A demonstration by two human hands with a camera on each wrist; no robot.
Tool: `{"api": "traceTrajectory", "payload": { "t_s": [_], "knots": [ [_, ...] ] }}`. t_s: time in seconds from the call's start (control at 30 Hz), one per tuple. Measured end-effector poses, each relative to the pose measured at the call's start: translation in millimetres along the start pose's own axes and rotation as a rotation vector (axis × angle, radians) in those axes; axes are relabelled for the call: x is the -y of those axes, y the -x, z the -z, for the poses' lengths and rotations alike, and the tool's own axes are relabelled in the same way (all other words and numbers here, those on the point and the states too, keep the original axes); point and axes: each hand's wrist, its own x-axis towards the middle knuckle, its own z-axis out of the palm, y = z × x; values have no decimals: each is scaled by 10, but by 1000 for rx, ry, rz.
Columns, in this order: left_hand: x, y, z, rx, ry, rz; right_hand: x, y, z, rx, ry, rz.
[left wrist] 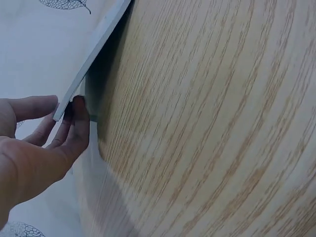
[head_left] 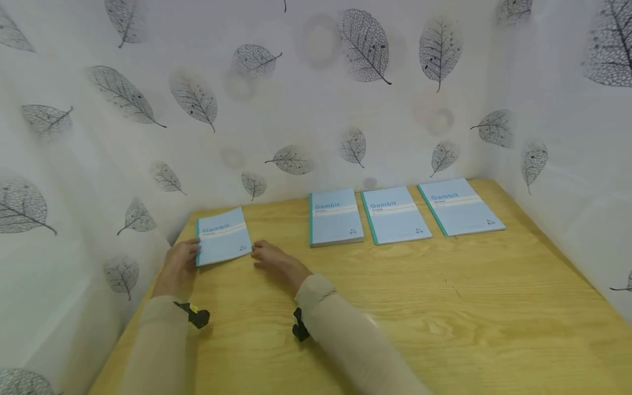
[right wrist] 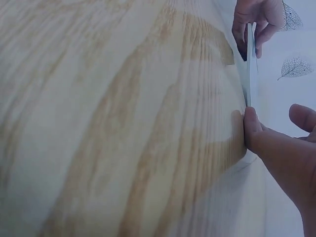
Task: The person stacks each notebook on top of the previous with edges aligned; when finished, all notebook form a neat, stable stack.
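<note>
Your left hand [head_left: 179, 266] grips the paper Gambit notebook [head_left: 224, 244] at its left edge, thumb on the cover and fingers tucked beneath, while your right hand [head_left: 276, 260] has loose, relaxed fingers touching the lower right corner. That notebook lies at the far left of the worktop [head_left: 444, 318], its near edge raised off the wood and slightly bowed, with dark shadow under it. The cover is smooth light blue, a rectangle with a teal spine strip and a pale band across it. The worktop is yellowish, with wavy grain and a rounded far corner. To the right, well apart from yours, three matching notebooks [head_left: 397, 226] lie flat in a row along the back, close together, the leftmost showing a thick page block. Behind and on both sides, a pale sheet [head_left: 301, 115] printed with skeletal grey leaves closes in the far edge. Your beige sleeves [head_left: 345, 323] reach across the near side, with a black wrist mount [head_left: 199, 317] beside the left cuff.
</note>
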Motion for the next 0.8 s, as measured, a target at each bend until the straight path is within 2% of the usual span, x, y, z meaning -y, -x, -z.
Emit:
{"api": "traceTrajectory", "payload": {
  "t_s": [0.03, 0.1, 0.17, 0.27, 0.4, 0.5, 0.67, 0.8],
  "knots": [
    [4, 14, 13, 14, -10, -6, 0, -2, 1, -1, -62, -11],
    [10, 47, 38, 27, -24, -24, -1, -8, 7, -3, -105, -15],
    [9, 82, 62, 49, 9, -47, 1, -13, 13, -13, -132, -14],
    [-13, 135, 78, 102, 126, -83, 4, -18, 28, -26, -174, -19],
    [-56, 208, 107, 213, 291, -101, 15, -18, 53, -32, -219, -26],
    [-52, 238, 109, 263, 338, -135, 25, -6, 88, -18, -259, -13],
    [11, 272, 46, 346, 367, -229, 27, 40, 144, 1, -293, 35],
    [17, 333, -41, 447, 442, -309, 51, 73, 161, -79, -281, 111]
  ]
}}
